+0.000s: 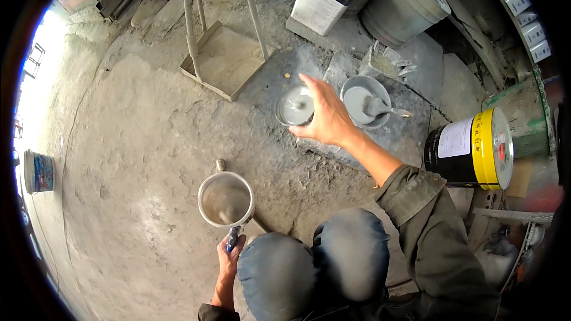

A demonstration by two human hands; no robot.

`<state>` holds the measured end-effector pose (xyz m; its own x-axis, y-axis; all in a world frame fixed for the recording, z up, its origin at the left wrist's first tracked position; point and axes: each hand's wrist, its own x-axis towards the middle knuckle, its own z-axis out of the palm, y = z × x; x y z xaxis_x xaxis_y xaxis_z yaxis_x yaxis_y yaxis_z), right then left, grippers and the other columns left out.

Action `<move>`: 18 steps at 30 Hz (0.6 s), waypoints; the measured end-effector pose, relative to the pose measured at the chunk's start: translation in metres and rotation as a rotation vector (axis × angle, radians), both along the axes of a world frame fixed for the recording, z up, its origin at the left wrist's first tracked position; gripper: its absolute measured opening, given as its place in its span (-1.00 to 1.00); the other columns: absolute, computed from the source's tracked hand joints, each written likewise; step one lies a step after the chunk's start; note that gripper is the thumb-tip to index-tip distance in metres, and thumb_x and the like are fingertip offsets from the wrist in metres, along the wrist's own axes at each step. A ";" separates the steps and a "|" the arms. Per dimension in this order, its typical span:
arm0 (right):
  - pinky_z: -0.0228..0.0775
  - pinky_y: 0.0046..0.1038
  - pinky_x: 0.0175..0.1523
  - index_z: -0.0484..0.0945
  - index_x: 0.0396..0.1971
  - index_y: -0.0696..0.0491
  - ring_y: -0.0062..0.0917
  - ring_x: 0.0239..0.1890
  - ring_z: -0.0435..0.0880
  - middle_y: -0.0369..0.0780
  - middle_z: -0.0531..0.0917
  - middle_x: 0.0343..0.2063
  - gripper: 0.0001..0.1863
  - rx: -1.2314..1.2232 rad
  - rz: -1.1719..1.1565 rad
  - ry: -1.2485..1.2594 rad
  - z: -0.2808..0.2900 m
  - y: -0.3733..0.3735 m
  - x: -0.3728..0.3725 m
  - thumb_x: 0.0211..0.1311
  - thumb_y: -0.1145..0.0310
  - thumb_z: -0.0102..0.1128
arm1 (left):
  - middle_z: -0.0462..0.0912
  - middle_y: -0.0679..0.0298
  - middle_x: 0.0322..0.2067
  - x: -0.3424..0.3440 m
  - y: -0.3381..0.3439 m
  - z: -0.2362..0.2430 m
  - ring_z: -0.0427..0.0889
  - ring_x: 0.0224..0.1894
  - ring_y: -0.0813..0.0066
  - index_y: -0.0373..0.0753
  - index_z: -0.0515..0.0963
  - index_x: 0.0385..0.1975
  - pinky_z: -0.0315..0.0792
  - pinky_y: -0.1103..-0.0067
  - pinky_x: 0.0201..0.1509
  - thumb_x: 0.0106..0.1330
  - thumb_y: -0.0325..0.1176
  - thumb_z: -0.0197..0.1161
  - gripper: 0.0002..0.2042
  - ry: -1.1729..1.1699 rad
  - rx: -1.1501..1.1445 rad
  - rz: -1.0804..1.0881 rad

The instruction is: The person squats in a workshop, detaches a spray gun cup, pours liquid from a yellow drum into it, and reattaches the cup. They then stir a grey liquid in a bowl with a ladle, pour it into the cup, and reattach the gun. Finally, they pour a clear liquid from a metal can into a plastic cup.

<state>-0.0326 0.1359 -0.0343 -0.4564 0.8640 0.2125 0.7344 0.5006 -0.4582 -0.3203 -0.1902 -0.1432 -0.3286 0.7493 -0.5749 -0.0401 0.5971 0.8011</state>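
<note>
My left hand point(229, 255) grips the handle of a metal cup spray gun point(205, 205). Its open round cup faces up, and a short nozzle sticks out on the far side; the inside looks greyish with residue. With thumb and fingers spread round its right side, my right hand point(331, 113) holds a small round cup of grey paint point(286, 107). Just right of that hand, a round bowl point(388, 92) contains grey paint, and a paintbrush point(380, 107) lies in it with its handle over the right rim.
A long-handled dustpan point(229, 68) lies beyond my hands. A rectangular tin point(321, 9) and metal drums point(404, 9) stand at the far right. To the right is a black and yellow drum point(464, 148). A bucket point(39, 171) sits far left on the rough concrete floor point(137, 137).
</note>
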 end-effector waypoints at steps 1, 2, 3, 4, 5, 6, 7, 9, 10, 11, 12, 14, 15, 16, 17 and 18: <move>0.22 -0.19 0.28 0.01 0.32 0.16 -0.11 0.18 0.31 0.06 0.31 0.10 0.16 0.061 0.025 0.018 0.008 0.005 -0.003 -0.30 0.13 0.53 | 0.29 0.48 -0.68 0.000 0.003 -0.003 0.21 -0.55 0.68 -0.32 0.44 -0.55 0.19 0.59 -0.51 0.18 -0.32 0.31 -0.76 0.034 0.009 -0.050; 0.21 -0.19 0.26 0.02 0.31 0.15 -0.13 0.13 0.34 0.03 0.34 0.05 0.16 0.030 0.016 -0.282 0.004 0.009 0.003 -0.33 0.17 0.55 | 0.28 0.46 -0.69 0.002 0.010 -0.003 0.20 -0.55 0.68 -0.32 0.44 -0.54 0.20 0.58 -0.51 0.18 -0.31 0.32 -0.76 0.062 0.023 -0.105; 0.21 -0.18 0.26 0.02 0.32 0.12 -0.13 0.12 0.33 -0.01 0.34 0.04 0.16 -0.030 0.044 -0.596 0.005 0.011 0.010 -0.35 0.22 0.55 | 0.27 0.43 -0.70 0.004 0.021 0.001 0.20 -0.54 0.68 -0.33 0.44 -0.54 0.20 0.57 -0.51 0.18 -0.31 0.32 -0.75 0.093 0.038 -0.158; 0.21 -0.18 0.26 0.02 0.32 0.12 -0.13 0.12 0.33 -0.01 0.33 0.06 0.16 -0.061 0.053 -0.631 0.007 0.009 0.020 -0.36 0.23 0.55 | 0.30 0.28 -0.73 0.009 0.031 0.007 0.20 -0.59 0.56 -0.34 0.45 -0.53 0.24 0.50 -0.51 0.17 -0.24 0.34 -0.71 0.213 0.071 -0.240; 0.21 -0.18 0.26 0.02 0.32 0.11 -0.13 0.12 0.32 -0.02 0.32 0.07 0.17 -0.090 0.081 -0.659 0.009 0.006 0.020 -0.36 0.24 0.55 | 0.32 0.21 -0.73 0.009 0.039 0.006 0.19 -0.60 0.48 -0.34 0.45 -0.53 0.25 0.48 -0.51 0.17 -0.22 0.35 -0.69 0.284 0.079 -0.282; 0.20 -0.17 0.27 0.02 0.32 0.10 -0.12 0.12 0.32 -0.02 0.32 0.08 0.16 -0.105 0.130 -0.614 0.019 0.001 0.019 -0.36 0.24 0.55 | 0.33 0.14 -0.73 0.011 0.043 0.004 0.17 -0.61 0.40 -0.34 0.45 -0.53 0.26 0.46 -0.50 0.16 -0.19 0.36 -0.67 0.349 0.077 -0.323; 0.19 -0.16 0.28 0.02 0.32 0.09 -0.10 0.13 0.32 -0.01 0.31 0.08 0.16 -0.123 0.177 -0.570 0.033 -0.005 0.019 -0.36 0.23 0.55 | 0.35 0.07 -0.72 0.014 0.049 0.002 0.16 -0.62 0.31 -0.34 0.45 -0.53 0.27 0.43 -0.50 0.16 -0.16 0.36 -0.65 0.413 0.075 -0.366; 0.18 -0.16 0.30 0.02 0.32 0.08 -0.07 0.14 0.32 -0.01 0.31 0.09 0.16 -0.161 0.304 -0.456 0.058 -0.022 0.012 -0.35 0.24 0.55 | 0.45 -0.04 -0.64 0.019 0.063 0.006 0.29 -0.60 0.05 -0.34 0.44 -0.54 0.32 0.36 -0.45 0.16 -0.07 0.34 -0.60 0.454 0.062 -0.422; 0.18 -0.17 0.31 0.02 0.32 0.07 -0.06 0.14 0.32 -0.01 0.30 0.09 0.15 -0.178 0.386 -0.386 0.069 -0.031 0.008 -0.34 0.25 0.55 | 0.47 -0.04 -0.63 0.024 0.068 0.009 0.35 -0.59 0.02 -0.33 0.45 -0.54 0.33 0.35 -0.45 0.16 -0.05 0.33 -0.60 0.462 0.066 -0.433; 0.18 -0.19 0.32 0.02 0.32 0.06 -0.05 0.15 0.33 -0.01 0.30 0.09 0.14 -0.191 0.453 -0.322 0.077 -0.039 0.008 -0.34 0.26 0.55 | 0.48 -0.03 -0.62 0.029 0.074 0.011 0.40 -0.58 0.00 -0.33 0.45 -0.54 0.34 0.35 -0.44 0.17 -0.04 0.32 -0.59 0.465 0.082 -0.454; 0.18 -0.21 0.32 0.02 0.32 0.05 -0.05 0.16 0.32 -0.01 0.30 0.11 0.14 -0.296 0.459 -0.217 0.079 -0.044 0.005 -0.33 0.27 0.55 | 0.52 -0.01 -0.58 0.031 0.077 0.007 0.52 -0.50 -0.04 -0.29 0.49 -0.52 0.36 0.30 -0.41 0.16 -0.02 0.32 -0.60 0.479 0.071 -0.493; 0.19 -0.24 0.33 0.02 0.33 0.04 -0.07 0.20 0.32 -0.02 0.28 0.14 0.14 -0.498 0.460 -0.006 0.082 -0.051 0.000 -0.33 0.29 0.55 | 0.53 0.00 -0.58 0.037 0.084 0.006 0.52 -0.49 -0.04 -0.28 0.49 -0.52 0.37 0.29 -0.41 0.15 -0.01 0.32 -0.61 0.507 0.084 -0.543; 0.20 -0.26 0.33 0.03 0.32 0.04 -0.10 0.22 0.31 -0.02 0.27 0.16 0.14 -0.501 0.447 0.008 0.082 -0.054 0.004 -0.34 0.29 0.56 | 0.53 0.01 -0.58 0.042 0.088 0.007 0.52 -0.48 -0.05 -0.27 0.50 -0.52 0.37 0.29 -0.40 0.15 -0.01 0.32 -0.61 0.520 0.095 -0.568; 0.20 -0.27 0.33 0.04 0.32 0.05 -0.13 0.23 0.31 -0.03 0.26 0.19 0.14 -0.504 0.435 0.023 0.077 -0.057 0.009 -0.34 0.30 0.57 | 0.55 0.02 -0.56 0.047 0.092 0.009 0.54 -0.46 -0.06 -0.27 0.48 -0.53 0.38 0.27 -0.39 0.15 -0.01 0.32 -0.61 0.499 0.157 -0.564; 0.21 -0.29 0.33 0.05 0.32 0.05 -0.16 0.25 0.30 -0.03 0.24 0.21 0.14 -0.515 0.438 0.044 0.071 -0.058 0.010 -0.35 0.30 0.58 | 0.55 0.03 -0.55 0.048 0.094 0.008 0.54 -0.45 -0.07 -0.27 0.48 -0.53 0.39 0.26 -0.38 0.15 -0.01 0.32 -0.61 0.512 0.166 -0.587; 0.21 -0.26 0.33 0.10 0.30 0.06 -0.18 0.28 0.28 -0.05 0.24 0.25 0.16 -0.539 0.421 0.014 0.070 -0.058 0.017 -0.42 0.27 0.62 | 0.56 0.03 -0.54 0.049 0.096 0.007 0.55 -0.44 -0.07 -0.27 0.48 -0.54 0.39 0.26 -0.38 0.15 -0.02 0.31 -0.61 0.525 0.176 -0.608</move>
<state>-0.0157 0.0776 0.0356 -0.7768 0.6005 -0.1896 0.5198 0.4413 -0.7315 -0.2712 -0.0939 -0.1359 -0.0297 0.9481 -0.3167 0.6561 0.2575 0.7094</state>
